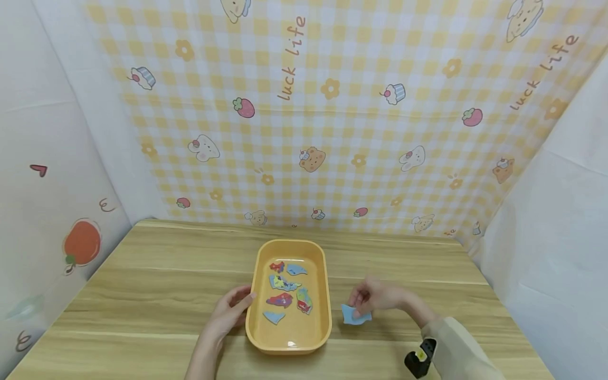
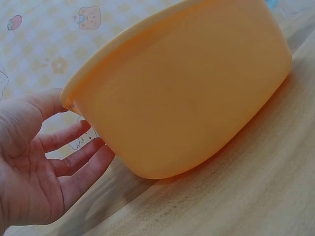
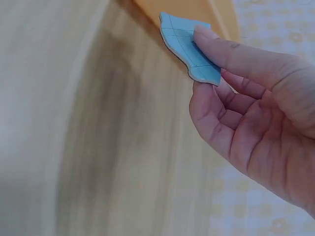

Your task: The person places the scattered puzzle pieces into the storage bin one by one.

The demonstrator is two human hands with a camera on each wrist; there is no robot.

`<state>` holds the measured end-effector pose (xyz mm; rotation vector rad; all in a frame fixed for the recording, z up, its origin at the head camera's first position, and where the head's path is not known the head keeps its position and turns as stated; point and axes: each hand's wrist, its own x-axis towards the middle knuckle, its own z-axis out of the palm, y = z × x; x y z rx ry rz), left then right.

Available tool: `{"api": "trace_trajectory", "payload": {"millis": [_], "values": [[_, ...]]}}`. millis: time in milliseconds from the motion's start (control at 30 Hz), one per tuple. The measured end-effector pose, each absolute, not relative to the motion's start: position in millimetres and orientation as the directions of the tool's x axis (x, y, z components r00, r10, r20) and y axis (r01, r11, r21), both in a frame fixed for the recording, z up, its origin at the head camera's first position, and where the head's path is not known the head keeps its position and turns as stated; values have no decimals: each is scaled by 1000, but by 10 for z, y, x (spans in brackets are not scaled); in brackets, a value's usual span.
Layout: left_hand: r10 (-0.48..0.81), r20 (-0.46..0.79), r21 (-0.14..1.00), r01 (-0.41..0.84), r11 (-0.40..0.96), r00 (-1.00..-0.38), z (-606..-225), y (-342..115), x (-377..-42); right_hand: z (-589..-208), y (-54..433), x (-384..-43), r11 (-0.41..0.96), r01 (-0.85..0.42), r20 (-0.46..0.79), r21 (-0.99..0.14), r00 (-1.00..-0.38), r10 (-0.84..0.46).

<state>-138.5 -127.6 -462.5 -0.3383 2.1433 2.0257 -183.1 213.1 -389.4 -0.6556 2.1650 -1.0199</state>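
Note:
A yellow-orange plastic tub [image 1: 288, 338] stands on the table with several colourful puzzle pieces [image 1: 280, 301] lying flat inside. My left hand [image 1: 230, 311] holds the tub at its left side, the thumb at the rim and the fingertips [image 2: 101, 142] against the outer wall. To the right of the tub, my right hand [image 1: 372, 296] pinches a light blue puzzle piece [image 3: 184, 39] between thumb and fingers. That piece has wavy edges and thin dark lines across its face. The other fingers of this hand are curled beneath it.
The wood-grain table [image 1: 166, 295] runs back to a yellow checked cloth [image 1: 332, 132] with cartoon prints. White cloth hangs at both sides. A black wrist device [image 1: 420, 359] sits by the right sleeve.

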Motion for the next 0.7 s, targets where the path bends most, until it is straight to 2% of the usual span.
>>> {"api": "trace_trajectory", "payload": {"millis": [267, 700], "values": [[-32, -260, 964, -262, 55, -965, -4624, -1286, -1376, -3659, 1991, -1954, 601, -180, -318, -779, -712, -626], [-31, -261, 964, -262, 55, -965, -4629, -1285, -1378, -3625, 1510, -2056, 617, -244, -310, -748, -693, -650]]}}
